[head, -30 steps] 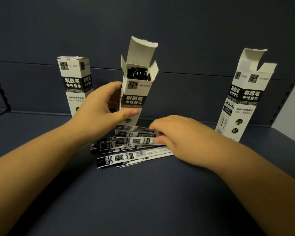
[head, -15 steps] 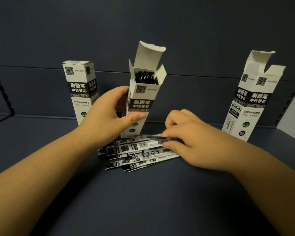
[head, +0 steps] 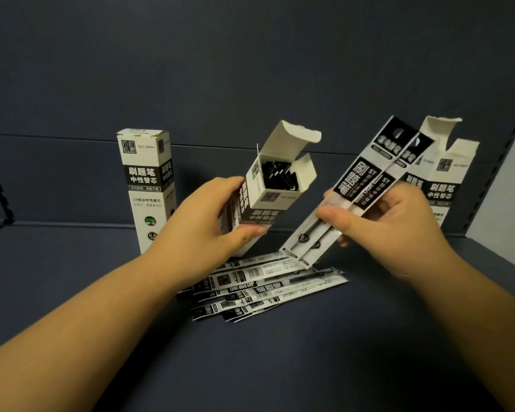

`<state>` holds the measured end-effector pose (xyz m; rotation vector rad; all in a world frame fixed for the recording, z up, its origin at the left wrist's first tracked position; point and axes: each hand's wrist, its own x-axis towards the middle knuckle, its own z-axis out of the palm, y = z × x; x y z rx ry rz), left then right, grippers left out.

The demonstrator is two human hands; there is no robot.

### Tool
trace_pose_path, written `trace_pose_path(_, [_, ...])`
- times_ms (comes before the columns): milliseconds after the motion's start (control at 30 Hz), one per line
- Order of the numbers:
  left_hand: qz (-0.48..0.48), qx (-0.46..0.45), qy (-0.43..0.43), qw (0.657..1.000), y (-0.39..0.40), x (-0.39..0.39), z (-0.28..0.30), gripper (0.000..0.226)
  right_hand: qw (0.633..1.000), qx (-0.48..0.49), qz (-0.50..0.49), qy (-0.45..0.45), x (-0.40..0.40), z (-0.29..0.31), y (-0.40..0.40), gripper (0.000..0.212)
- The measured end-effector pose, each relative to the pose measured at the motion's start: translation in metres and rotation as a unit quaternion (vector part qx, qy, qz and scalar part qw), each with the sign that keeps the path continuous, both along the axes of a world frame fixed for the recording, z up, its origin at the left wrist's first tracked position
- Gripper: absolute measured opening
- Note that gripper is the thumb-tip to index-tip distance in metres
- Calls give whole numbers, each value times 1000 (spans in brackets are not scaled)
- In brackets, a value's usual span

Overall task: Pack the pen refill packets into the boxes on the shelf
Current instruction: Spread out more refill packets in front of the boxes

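Left hand [head: 202, 221] grips the middle open-topped black-and-white cardboard box [head: 268, 197], fingers curled round its side and thumb on the front face, tilting the mouth toward the right so it can take a load; dark packet ends already show inside, top flap folded back out of the way. Right hand [head: 384, 224] pinches two long flat black-and-white pen refill packets [head: 360, 185] together, thumb on the near face, fingers behind, held slanted with the upper ends high and the lower ends just above the loose pile. Judged step: lining the pair up with the tilted box mouth for insertion; the packets need turning end-on first. Loose pile of the same flat refill packets [head: 262, 286] lies fanned on the dark blue shelf surface [head: 280, 367], just in front of both hands, not yet packed. Closed upright box of the same print [head: 147, 185] stands at left, likely full. Second open-flapped box [head: 446, 173] stands at right behind the right hand, probably next to fill. Risk: thin packets catching on the side flap.
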<state>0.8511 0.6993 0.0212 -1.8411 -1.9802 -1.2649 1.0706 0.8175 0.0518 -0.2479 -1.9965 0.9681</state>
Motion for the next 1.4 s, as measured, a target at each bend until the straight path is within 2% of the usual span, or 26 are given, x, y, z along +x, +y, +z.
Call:
trace_pose_path(233, [8, 2, 28, 1000, 1, 5, 1, 62, 985, -90, 36, 139, -1, 6, -9, 4])
trace_pose_path(333, [13, 4, 34, 999, 1, 7, 1, 61, 969, -118, 46, 214, 2, 13, -11, 11])
trace_pose_path(433, [27, 0, 33, 999, 1, 10, 2, 62, 957, -131, 27, 257, 6, 20, -13, 9])
trace_pose_path(567, [39, -7, 64, 997, 2, 19, 1, 66, 960, -120, -40, 251, 7, 20, -17, 8])
trace_pose_path(767, [62, -19, 95, 993, 4, 29, 0, 62, 963, -89, -65, 246, 11, 23, -18, 8])
trace_pose_path(867, [69, -20, 86, 994, 5, 31, 0, 64, 967, -71, -75, 231, 11, 22, -19, 7])
trace_pose_path(1033, [76, -6, 64, 995, 6, 32, 0, 63, 979, -84, -33, 184, 9, 19, -21, 16])
trace_pose_path(1300, [95, 5, 45, 994, 9, 34, -2, 61, 971, -80, -61, 215, 12, 20, -24, 15])
trace_pose_path(1400, [94, 5, 45, 995, 9, 33, -2, 62, 977, -68, -67, 192, 12, 19, -22, 17])
